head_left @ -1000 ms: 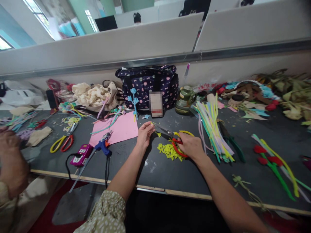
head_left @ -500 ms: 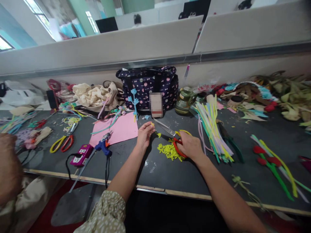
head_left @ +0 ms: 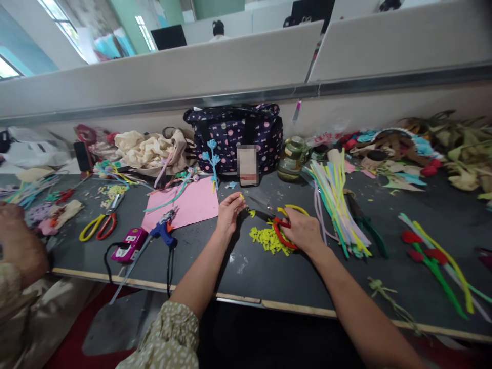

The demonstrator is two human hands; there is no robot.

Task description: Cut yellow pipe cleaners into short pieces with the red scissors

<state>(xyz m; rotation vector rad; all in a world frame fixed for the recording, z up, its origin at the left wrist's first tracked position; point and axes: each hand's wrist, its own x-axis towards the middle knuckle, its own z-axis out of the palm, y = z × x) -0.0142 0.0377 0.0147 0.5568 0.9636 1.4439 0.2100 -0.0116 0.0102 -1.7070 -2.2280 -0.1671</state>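
Observation:
Between the fingertips of my left hand (head_left: 230,211) is a small yellow piece (head_left: 242,197), its kind too small to make out. My right hand (head_left: 302,228) grips a pair of scissors (head_left: 282,230) by red and yellow handles. The blades point left toward my left fingertips and look blurred. Under the scissors lies a heap of short yellow cut pieces (head_left: 269,241), with a few loose ones (head_left: 251,213) beside my left hand.
Left of me are a blue glue gun (head_left: 163,230), a purple power box (head_left: 129,245), pink paper (head_left: 192,207) and other scissors (head_left: 102,220). To the right lie bundled pipe cleaners (head_left: 338,210). A dark patterned bag (head_left: 238,130) stands behind. A neighbour's arm (head_left: 23,243) rests far left.
The scissors' handles have spread apart and the blades have shifted slightly in my right hand. My left hand stays nearly still. The neighbour's arm at far left has moved further into view.

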